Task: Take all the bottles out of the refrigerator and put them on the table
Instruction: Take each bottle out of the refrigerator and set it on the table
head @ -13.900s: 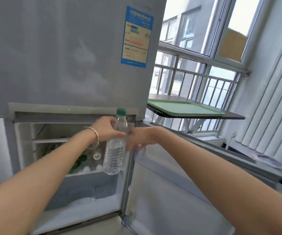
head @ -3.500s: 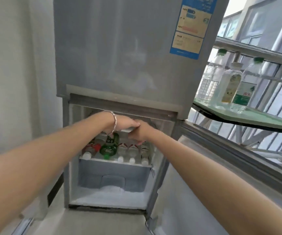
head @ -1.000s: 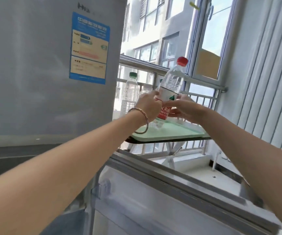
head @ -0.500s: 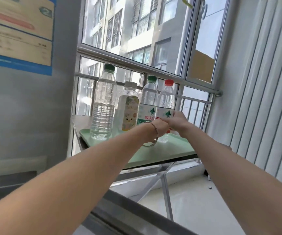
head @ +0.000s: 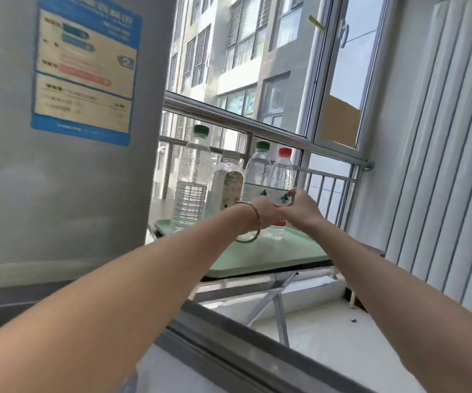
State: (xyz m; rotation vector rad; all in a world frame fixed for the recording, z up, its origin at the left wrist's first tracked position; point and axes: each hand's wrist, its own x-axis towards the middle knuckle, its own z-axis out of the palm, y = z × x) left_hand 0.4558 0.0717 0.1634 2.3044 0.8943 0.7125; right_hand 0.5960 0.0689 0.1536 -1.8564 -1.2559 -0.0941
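Four bottles stand in a row on a pale green tray (head: 274, 255) on the table (head: 378, 252). From the left they are a tall clear green-capped bottle (head: 192, 180), a white-capped bottle with a yellow label (head: 228, 180), a second green-capped bottle (head: 258, 171) and a red-capped bottle (head: 281, 177). The red-capped bottle is upright, its base on the tray. My left hand (head: 266, 214), with a bangle on the wrist, wraps its lower part. My right hand (head: 300, 208) is beside its label with the fingers loosening. The refrigerator's inside is out of view.
The grey refrigerator (head: 59, 180) with a blue sticker (head: 84, 72) fills the left. Its open lower door's top edge (head: 229, 344) crosses below my arms. A metal window railing (head: 257, 129) runs behind the bottles, and white vertical blinds (head: 441, 165) hang at right.
The red-capped bottle has settled on the tray beside the others. My right hand's fingers have eased off it, and the view has swung slightly left toward the refrigerator.
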